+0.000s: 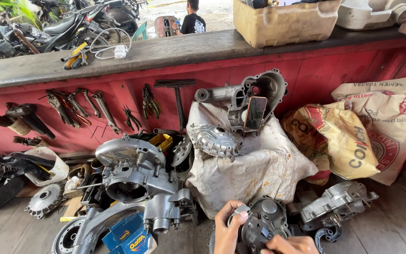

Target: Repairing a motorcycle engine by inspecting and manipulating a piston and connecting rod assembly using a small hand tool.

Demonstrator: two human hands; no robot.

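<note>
Down at the bottom edge, both hands are on a round dark-grey cast metal engine cover (pixel 265 225), held low over the wooden floor (pixel 391 230) in front of the dirty white cloth-draped heap (pixel 259 164). The left hand (pixel 227 228) curls round the cover's left rim, thumb pressed on a small pale tab at its top; the right hand (pixel 290 244) comes in from below with fingers closed against the lower edge (how tightly, I cannot tell, it is half out of view). I'd judge this an inspecting or fitting step, the part being turned and steadied; any next move calls for a firm two-handed grip, since the casting looks heavy and awkward. As for containers: a yellowed plastic tub (pixel 283 23) sits on the long grey table (pixel 165 54) above the red wall, holding dark odds and ends I cannot make out, and a small yellow tray (pixel 160 140) sits among parts behind the big silver engine casing (pixel 135 176).
</note>
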